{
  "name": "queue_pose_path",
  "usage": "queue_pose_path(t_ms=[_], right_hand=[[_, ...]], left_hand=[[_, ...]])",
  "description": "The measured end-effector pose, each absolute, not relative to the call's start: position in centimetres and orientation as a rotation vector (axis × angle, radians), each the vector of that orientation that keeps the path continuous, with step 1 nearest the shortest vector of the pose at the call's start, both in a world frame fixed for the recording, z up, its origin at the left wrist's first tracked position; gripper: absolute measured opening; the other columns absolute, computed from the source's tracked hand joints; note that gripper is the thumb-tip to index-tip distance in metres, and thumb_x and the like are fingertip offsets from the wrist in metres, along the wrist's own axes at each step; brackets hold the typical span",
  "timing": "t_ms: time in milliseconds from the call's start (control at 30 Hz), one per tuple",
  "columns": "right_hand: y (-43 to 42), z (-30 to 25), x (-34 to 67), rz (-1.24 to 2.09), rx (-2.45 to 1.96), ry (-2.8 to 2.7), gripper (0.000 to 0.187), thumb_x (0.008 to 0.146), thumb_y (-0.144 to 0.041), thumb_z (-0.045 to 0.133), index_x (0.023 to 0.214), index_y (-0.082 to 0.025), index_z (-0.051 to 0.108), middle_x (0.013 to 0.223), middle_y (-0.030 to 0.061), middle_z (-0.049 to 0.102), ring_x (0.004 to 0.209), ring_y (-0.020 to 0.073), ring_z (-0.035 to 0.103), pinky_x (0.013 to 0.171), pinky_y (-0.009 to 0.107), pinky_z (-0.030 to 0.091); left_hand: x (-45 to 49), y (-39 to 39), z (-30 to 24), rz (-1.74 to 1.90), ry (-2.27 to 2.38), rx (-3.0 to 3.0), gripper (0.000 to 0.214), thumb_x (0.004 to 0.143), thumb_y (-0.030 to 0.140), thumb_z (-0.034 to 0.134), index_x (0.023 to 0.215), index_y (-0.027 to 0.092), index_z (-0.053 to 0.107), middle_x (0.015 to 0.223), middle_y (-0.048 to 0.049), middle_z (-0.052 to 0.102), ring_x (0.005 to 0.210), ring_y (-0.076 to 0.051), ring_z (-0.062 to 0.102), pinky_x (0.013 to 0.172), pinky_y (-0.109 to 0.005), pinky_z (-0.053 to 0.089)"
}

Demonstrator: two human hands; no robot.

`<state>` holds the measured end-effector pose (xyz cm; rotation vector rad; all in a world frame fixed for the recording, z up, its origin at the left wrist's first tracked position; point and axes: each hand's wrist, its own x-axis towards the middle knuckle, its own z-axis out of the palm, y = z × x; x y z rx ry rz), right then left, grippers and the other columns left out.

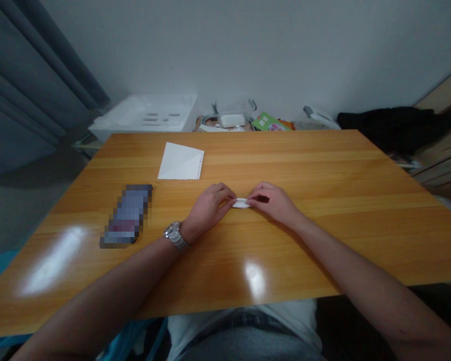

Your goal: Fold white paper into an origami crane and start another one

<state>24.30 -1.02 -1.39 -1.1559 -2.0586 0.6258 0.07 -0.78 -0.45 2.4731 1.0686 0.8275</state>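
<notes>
A small folded piece of white paper [241, 203] is held between my two hands, just at the tabletop near the middle of the table. My left hand [211, 206], with a metal watch [175, 234] on its wrist, pinches the left end. At the other end, the fingertips of my right hand [273, 202] close on the paper. Fingers cover both ends, so only its middle shows.
The wooden table [323, 170] bears a white sheet [181, 161] with a perforated edge and a blurred-out phone-like device [128, 215]. Beyond the far edge stand a white bin [146, 113], a green booklet [269, 122] and dark cloth [391, 125].
</notes>
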Motion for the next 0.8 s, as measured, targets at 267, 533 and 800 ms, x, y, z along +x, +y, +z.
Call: queue_pose_path(t_ms=[267,533,800], right_hand=[[-1.2,-1.3,24.3,0.566,-1.139,-2.168,0.008,0.091,-0.026,0.071,0.086,-0.020,0.075,0.088,0.0044,0.065,0.081,0.0180,0.062,0.073,0.031,0.048],[-1.7,-1.1,23.4,0.517,-1.088,-2.238,0.008,0.093,-0.020,0.066,0.086,-0.019,0.069,0.092,0.0055,0.065,0.086,0.0191,0.062,0.077,0.032,0.049],[-1.8,-1.0,23.6,0.558,-1.060,-2.233,0.007,0.093,-0.018,0.066,0.088,-0.019,0.071,0.093,0.0054,0.065,0.086,0.0183,0.063,0.078,0.032,0.050]], left_hand=[[0.2,-0.8,-0.2,0.714,1.086,2.613,0.012,0.097,0.024,0.057,0.094,0.018,0.067,0.098,-0.0064,0.065,0.092,-0.021,0.059,0.085,-0.034,0.047],[0.4,-0.9,-0.3,0.609,1.031,2.672,0.018,0.100,0.033,0.057,0.103,0.019,0.069,0.102,-0.0069,0.065,0.093,-0.021,0.058,0.086,-0.035,0.046],[0.6,-1.2,-0.2,0.588,1.116,2.615,0.020,0.101,0.029,0.055,0.097,0.018,0.071,0.094,-0.0063,0.063,0.087,-0.020,0.059,0.078,-0.032,0.046]])
